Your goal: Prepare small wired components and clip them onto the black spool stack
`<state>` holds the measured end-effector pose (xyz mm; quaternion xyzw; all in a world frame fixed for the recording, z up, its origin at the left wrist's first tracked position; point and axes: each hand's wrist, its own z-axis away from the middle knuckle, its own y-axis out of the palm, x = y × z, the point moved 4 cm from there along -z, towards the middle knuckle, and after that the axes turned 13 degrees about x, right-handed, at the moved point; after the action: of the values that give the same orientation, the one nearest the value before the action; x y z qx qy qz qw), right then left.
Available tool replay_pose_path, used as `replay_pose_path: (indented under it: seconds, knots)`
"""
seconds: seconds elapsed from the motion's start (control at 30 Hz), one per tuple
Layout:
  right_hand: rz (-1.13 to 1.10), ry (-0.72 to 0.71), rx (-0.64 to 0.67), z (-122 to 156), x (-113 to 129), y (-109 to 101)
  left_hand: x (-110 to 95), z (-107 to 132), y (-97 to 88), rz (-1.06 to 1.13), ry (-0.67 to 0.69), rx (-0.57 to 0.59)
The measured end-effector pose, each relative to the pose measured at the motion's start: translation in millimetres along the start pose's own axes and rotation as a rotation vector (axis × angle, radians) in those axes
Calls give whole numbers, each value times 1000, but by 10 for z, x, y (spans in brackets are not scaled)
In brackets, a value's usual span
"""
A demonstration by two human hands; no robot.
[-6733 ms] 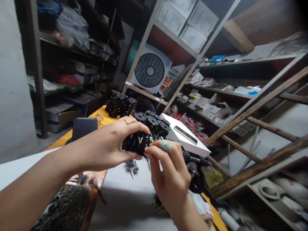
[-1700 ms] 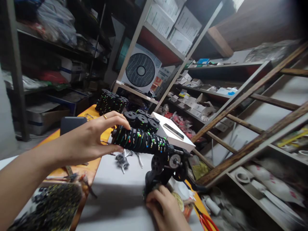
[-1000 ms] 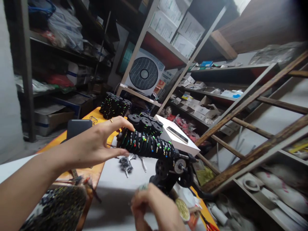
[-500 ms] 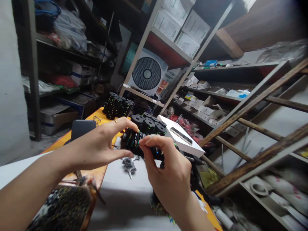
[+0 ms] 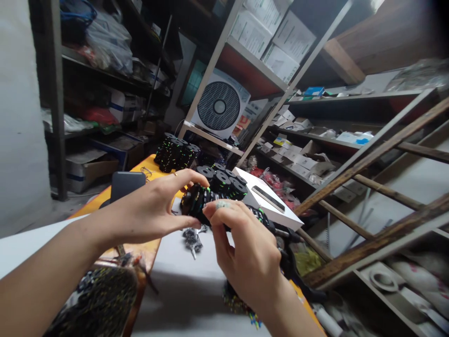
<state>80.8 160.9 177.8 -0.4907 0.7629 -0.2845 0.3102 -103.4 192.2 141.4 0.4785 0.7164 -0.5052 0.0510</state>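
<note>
Both hands are loading the row of black plastic spools with coloured flecks (image 5: 198, 202), mid-table on a spindle: the left hand (image 5: 147, 213) pinches its near end, the right hand (image 5: 245, 252) closes fingertips on top, likely seating another spool squarely next.

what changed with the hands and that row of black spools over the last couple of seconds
The right hand left the base of the black winder low on the table, rose, and now pinches at the row of black spools from the near side. The left hand stayed cupped over the row's far end. The spool stacks, white box and phone on it kept their places.
</note>
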Motion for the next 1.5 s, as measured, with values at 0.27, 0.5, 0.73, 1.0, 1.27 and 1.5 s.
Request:
replay_pose_path:
  seconds: [0.27,0.5,0.73,1.0,1.27,1.5]
  knots:
    - [24,-32,32,-16,-1,-12,19,-6,11,8,10,-8]
    - [187,-93,41,-96,92,-14,-19,-19,-5,6,32,-9]
    - [339,-136,77,-115,170,-12,-70,-26,-28,13,48,-18]
    - [4,-40,-35,120,22,5,-68,-38,-27,40,32,2]
    - [-31,42,-81,24,4,29,-75,-24,-11,56,35,1]
    - [253,-130,29,35,97,52,-121,-38,-21,64,66,-1]
